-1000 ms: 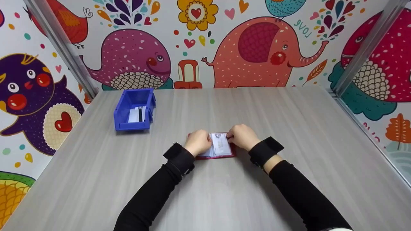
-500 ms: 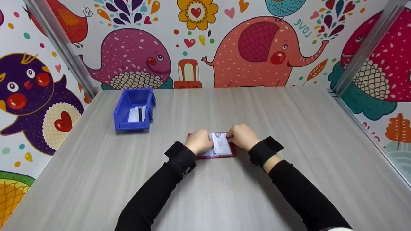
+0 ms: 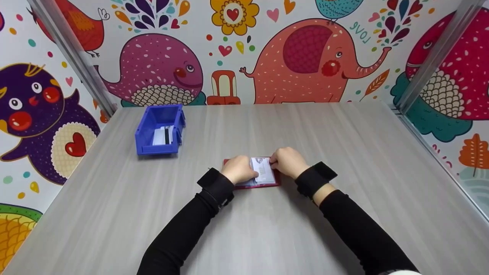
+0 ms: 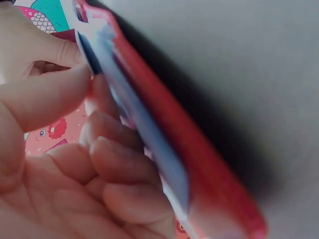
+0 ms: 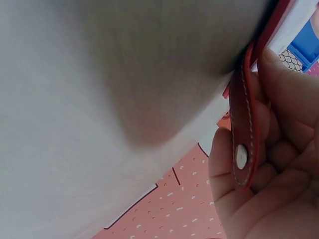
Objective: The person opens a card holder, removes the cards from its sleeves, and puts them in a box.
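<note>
A red card holder (image 3: 277, 178) lies open on the table, its clear sleeves spread. On its right side a white card (image 3: 264, 170) with faint print shows. My left hand (image 3: 238, 169) covers the left half, its thumb at the card's left edge; in the left wrist view the curled fingers (image 4: 124, 169) lie against the sleeves beside the red cover (image 4: 184, 134). With thumb and fingers my right hand (image 3: 288, 162) pinches the holder's upper right edge. A stitched red strap (image 5: 244, 109) with a metal snap (image 5: 241, 156) hangs over those fingers in the right wrist view.
At the back left of the table (image 3: 336, 133) stands a blue bin (image 3: 156, 150) with white cards (image 3: 159, 136), one with a black stripe. Walls with cartoon animals (image 3: 305, 72) close off the back and both sides, joined by metal posts (image 3: 72, 49).
My left hand has shifted slightly right, and its thumb has moved down and right along the card's left edge. My right hand and the card holder have hardly moved.
</note>
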### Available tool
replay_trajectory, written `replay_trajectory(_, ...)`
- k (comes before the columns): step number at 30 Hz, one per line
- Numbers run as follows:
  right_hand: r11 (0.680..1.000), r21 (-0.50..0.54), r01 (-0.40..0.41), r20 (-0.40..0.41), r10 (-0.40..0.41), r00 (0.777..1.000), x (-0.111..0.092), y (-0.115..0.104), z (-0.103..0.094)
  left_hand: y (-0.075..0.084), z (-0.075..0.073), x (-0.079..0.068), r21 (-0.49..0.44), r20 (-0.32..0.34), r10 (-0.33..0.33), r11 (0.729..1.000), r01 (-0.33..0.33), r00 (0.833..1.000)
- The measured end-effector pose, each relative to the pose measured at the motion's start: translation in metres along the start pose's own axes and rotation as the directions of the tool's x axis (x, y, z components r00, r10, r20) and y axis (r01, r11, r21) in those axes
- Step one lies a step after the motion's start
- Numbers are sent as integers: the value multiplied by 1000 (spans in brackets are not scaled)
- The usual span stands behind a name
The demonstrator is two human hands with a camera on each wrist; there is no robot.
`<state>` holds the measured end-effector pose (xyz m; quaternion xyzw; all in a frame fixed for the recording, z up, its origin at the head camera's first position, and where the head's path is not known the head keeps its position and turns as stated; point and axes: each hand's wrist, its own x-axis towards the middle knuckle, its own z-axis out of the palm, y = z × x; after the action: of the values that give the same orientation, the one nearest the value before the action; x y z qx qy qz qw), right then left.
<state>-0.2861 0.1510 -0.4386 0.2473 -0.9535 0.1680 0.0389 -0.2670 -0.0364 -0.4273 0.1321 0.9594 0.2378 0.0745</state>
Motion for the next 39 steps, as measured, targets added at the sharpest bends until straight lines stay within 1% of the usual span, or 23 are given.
replay_trajectory(8, 1000, -3, -10, 7, 10, 1000, 1, -1, -1, -2, 0, 1, -32, 32, 10, 999, -9, 999)
replay_trajectory(15, 1000, 2, -4, 9, 4, 1000, 1, 0, -1, -2, -1, 1, -49, 55, -30, 998, 33, 998)
replay_trajectory(22, 1000, 19, -24, 13, 24, 1000, 2, 2, -1, -2, -1, 1, -26, 56, -49, 998, 51, 997)
replay_trajectory(33, 1000, 21, -22, 19, 22, 1000, 2, 2, -1, -6, -4, 0, -81, 67, -8, 997, 14, 998)
replay_trajectory(35, 1000, 22, -22, 19, 22, 1000, 1, 2, -1, -8, -5, 0, -93, 66, -11, 996, 17, 998)
replay_trajectory(39, 999, 25, -30, 22, 30, 999, 1, 2, 0, -11, -8, -2, -123, 75, -37, 991, 46, 996)
